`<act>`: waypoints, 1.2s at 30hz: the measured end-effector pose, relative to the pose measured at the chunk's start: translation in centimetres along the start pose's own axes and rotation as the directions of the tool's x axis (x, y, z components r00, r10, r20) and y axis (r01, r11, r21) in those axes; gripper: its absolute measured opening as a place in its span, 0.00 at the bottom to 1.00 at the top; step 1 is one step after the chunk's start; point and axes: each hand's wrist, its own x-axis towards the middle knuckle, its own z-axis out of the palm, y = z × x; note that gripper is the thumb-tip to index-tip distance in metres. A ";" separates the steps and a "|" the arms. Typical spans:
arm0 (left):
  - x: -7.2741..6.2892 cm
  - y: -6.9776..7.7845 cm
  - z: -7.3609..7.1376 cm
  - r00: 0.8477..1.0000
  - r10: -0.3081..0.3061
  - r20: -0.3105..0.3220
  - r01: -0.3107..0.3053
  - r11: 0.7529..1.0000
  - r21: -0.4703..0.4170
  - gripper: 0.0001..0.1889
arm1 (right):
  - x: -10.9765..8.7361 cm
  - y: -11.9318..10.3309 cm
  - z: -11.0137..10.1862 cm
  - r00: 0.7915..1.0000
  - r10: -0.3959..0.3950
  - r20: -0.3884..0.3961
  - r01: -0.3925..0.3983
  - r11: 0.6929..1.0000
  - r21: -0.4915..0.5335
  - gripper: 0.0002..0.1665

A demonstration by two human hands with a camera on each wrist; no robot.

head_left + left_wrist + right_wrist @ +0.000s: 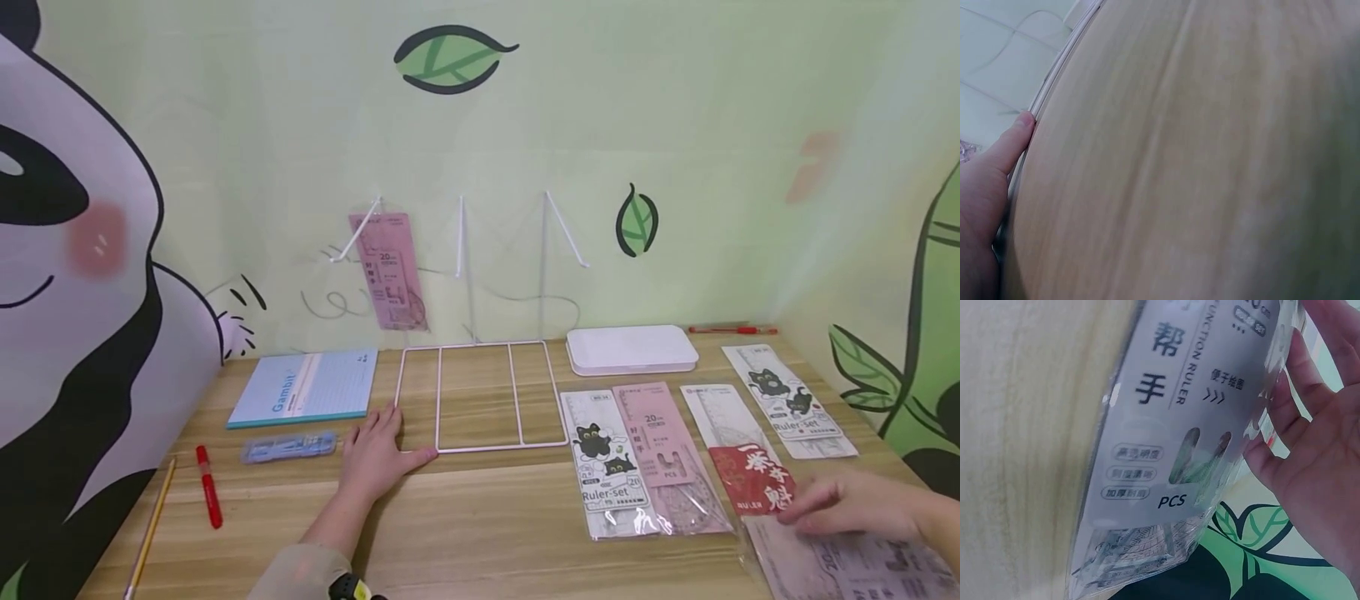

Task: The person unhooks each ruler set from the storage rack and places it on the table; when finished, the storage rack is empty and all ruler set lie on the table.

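Observation:
My left hand rests with fingers spread on the table at the near left corner of a white wire rack. Its thumb touches the frame, as the left wrist view also shows. At the right front, my right hand pinches the edge of a pale purple ruler set in clear packaging. In the head view this pack runs off the lower right corner. Just behind it lies a ruler set with a red label. A pink ruler set hangs from the rack's left hook.
Cat-print ruler sets and a pink pack lie right of the rack. A white case and red pen sit behind. Leftward are a blue notebook, blue packet, red marker and pencil.

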 end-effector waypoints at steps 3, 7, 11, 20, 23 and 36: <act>-0.1 0.0 0.0 1.000 0.000 -0.002 0.000 1.000 0.000 0.55 | 0.1 0.0 0.1 1.000 0.006 0.012 -0.006 1.000 0.022 0.16; -0.2 0.0 -0.1 1.000 0.001 -0.008 -0.001 1.000 0.001 0.55 | 0.2 0.0 0.3 1.000 -0.001 0.012 0.000 1.000 0.029 0.16; -0.3 0.1 -0.2 1.000 0.007 -0.011 -0.007 1.000 -0.001 0.55 | 0.1 0.0 0.6 1.000 0.013 0.018 -0.014 0.999 0.030 0.15; -0.1 0.2 -0.2 1.000 0.008 -0.021 -0.008 1.000 0.000 0.56 | 0.1 -0.3 0.3 0.997 0.058 0.048 -0.065 0.988 0.142 0.15; -0.1 0.1 -0.2 1.000 0.006 -0.020 -0.006 1.000 0.001 0.56 | 0.3 -0.5 0.1 0.995 0.092 0.026 -0.095 0.987 0.127 0.15; -0.2 0.1 -0.1 1.000 -0.004 -0.008 0.003 1.000 -0.010 0.56 | 2.8 -2.9 -0.3 0.971 0.215 -0.105 -0.225 0.969 -0.098 0.16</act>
